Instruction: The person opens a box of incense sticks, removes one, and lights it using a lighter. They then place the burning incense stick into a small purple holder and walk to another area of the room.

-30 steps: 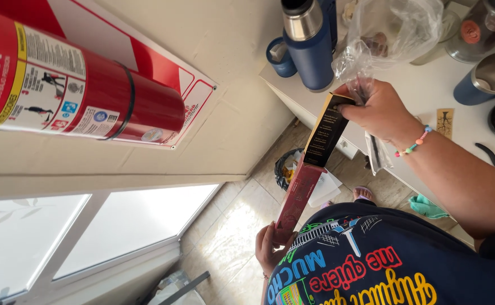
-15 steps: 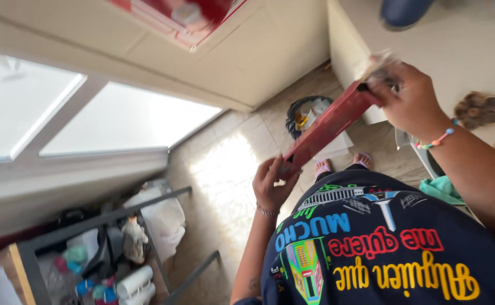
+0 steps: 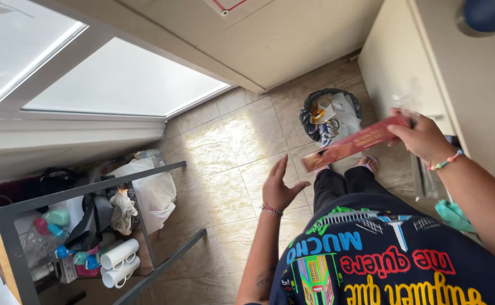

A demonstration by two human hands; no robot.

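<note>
Red flat packet point(image 3: 353, 143), likely light and bendable, pinched at its upper end by the right hand point(image 3: 422, 137) above the bin point(image 3: 331, 114); left hand point(image 3: 279, 188) open, empty, below its free end.

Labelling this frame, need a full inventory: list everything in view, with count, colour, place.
long flat red packet: 1, red with gold trim, held over the floor near the bin
black-lined waste bin: 1, black bag, paper scraps inside, on the floor by the cabinet
cream cabinet: 1, cream, right side
beige floor tiles: many, beige, centre
dark metal shelf frame: 1, grey-black, lower left
white plastic bag: 1, white, beside the frame
white cylinders: about 3, white, low in the frame
frosted window panes: 2, white, upper left
left hand: open, empty, red bracelet
right hand: grips the packet, beaded bracelet
</note>
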